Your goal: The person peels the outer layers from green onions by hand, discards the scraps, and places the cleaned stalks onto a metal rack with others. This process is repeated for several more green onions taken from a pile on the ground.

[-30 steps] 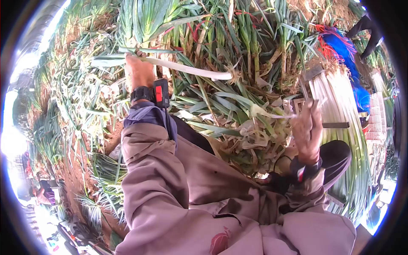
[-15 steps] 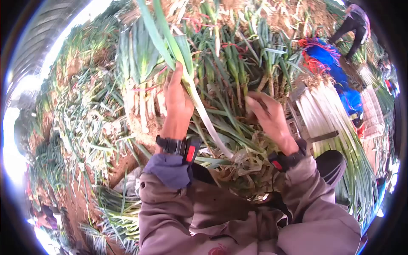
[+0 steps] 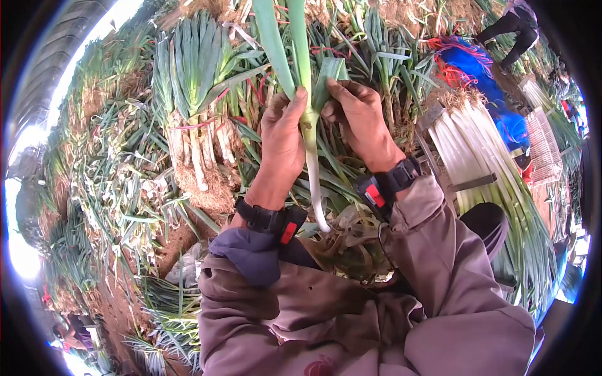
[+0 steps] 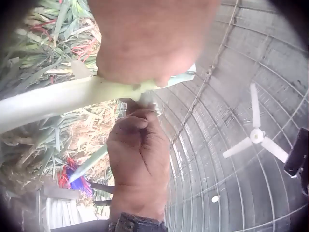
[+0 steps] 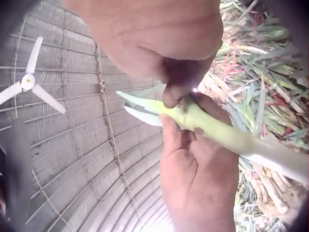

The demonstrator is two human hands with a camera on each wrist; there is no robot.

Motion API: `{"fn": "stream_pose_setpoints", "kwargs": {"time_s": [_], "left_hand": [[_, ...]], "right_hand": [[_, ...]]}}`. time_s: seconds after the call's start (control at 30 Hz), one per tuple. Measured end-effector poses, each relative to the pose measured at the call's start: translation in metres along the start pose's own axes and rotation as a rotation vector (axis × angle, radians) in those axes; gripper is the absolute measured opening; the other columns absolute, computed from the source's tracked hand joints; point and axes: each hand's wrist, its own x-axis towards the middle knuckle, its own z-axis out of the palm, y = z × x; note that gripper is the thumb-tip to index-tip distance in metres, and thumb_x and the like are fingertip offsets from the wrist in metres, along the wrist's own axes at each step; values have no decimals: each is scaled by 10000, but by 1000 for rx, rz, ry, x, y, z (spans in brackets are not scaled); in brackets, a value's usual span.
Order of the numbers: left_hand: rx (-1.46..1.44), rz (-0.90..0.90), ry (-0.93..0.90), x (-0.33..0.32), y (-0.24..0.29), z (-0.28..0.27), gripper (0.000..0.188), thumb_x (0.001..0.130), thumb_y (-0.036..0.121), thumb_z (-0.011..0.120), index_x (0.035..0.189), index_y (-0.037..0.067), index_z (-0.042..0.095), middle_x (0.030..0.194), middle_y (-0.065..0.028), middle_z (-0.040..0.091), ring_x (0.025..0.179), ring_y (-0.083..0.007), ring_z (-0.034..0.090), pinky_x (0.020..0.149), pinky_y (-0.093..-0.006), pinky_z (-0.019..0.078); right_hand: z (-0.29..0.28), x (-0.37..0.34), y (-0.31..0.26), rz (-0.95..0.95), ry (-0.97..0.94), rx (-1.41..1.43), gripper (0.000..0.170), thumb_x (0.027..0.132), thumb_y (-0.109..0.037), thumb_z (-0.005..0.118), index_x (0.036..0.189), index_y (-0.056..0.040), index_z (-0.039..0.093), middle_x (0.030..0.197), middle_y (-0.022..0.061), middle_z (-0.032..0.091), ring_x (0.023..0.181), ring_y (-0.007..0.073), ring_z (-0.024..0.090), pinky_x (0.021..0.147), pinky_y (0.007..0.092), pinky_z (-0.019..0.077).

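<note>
A leek (image 3: 311, 150) hangs upright in front of the body, green leaves up and thin white end down. My left hand (image 3: 282, 150) grips it where the leaves fork, thumb against the stalk. My right hand (image 3: 364, 122) pinches a green leaf (image 3: 323, 84) folded out from the stalk's right side. The left wrist view shows the pale stalk (image 4: 53, 101) crossing under my left hand (image 4: 149, 43), with my right hand (image 4: 140, 164) beyond it. In the right wrist view, my right hand (image 5: 154, 34) has its fingertips at the fork of the leek (image 5: 217, 130), opposite my left hand (image 5: 200, 179).
On the right, long leeks (image 3: 486, 156) lie stacked in a metal rack (image 3: 473, 183), beside blue and red ties (image 3: 470, 66). Tied leek bundles (image 3: 194, 81) stand at the back left. Loose leaves (image 3: 119, 182) cover the ground at left. Another person (image 3: 517, 28) is at the upper right.
The leek has swung from lying sideways to upright as my left hand came to the middle. My right hand has moved in from the right and taken hold of a leaf.
</note>
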Motion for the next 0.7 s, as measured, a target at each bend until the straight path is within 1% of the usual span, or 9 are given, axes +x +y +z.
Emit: {"fn": "stream_pose_setpoints", "kwargs": {"time_s": [0.07,0.13,0.2,0.3,0.33,0.4,0.57,0.6,0.7], "left_hand": [[-43,41,-1,1,8,4,161,965,169,679,1071,53,645,905,-23,665,776,-131,630,781,-326,554],[-84,113,91,2,19,1,136,967,177,673,1053,74,651,914,-19,668,791,-156,658,882,-410,571],[-121,162,-2,3,38,-10,159,956,170,684,1081,81,640,950,-10,673,827,-185,685,920,-455,567],[-132,201,55,8,48,-25,185,944,131,693,1107,73,625,973,-25,673,822,-198,687,901,-454,570],[-101,201,65,11,45,-31,195,935,97,692,1111,64,617,982,-45,671,837,-206,687,891,-446,573],[-75,197,72,15,40,-33,208,926,63,692,1116,55,609,992,-64,670,852,-214,687,880,-439,575],[-119,33,45,16,20,-19,217,902,-27,660,1099,25,586,1033,-138,667,970,-270,685,865,-410,569],[-96,13,82,13,17,-14,214,902,-34,653,1097,21,583,1038,-141,668,994,-281,686,867,-414,565],[-87,12,19,10,13,-8,229,899,-57,635,1110,15,582,1039,-122,670,1018,-283,686,892,-403,563]], "right_hand": [[-15,4,15,60,60,28,154,974,-126,634,919,15,662,714,59,663,615,122,651,533,248,495],[-57,5,42,-833,-22,-887,159,906,-71,680,1021,33,649,646,87,638,587,154,626,567,265,491],[-100,-5,50,-566,-111,-1315,244,885,-133,693,1060,36,661,730,121,672,634,172,662,595,304,514],[-130,-18,75,369,-221,-1437,339,925,-290,672,1058,21,686,891,134,713,756,185,691,653,340,526],[-126,-29,75,375,-230,-1440,339,925,-290,672,1058,21,686,891,134,713,756,185,691,653,340,526],[-108,-41,68,-278,-12,-1296,320,939,-299,653,1036,5,687,872,215,697,774,368,683,693,425,537],[-2,-46,5,-147,-131,-998,453,951,-405,676,1199,-26,669,1002,115,721,864,179,666,796,311,540],[7,-45,6,-230,-150,-1047,522,933,-491,653,1183,-33,657,974,207,715,839,329,718,739,417,563],[6,-38,23,-384,-85,-1167,467,947,-467,640,1103,-27,661,892,196,711,739,352,706,672,450,546]]}}
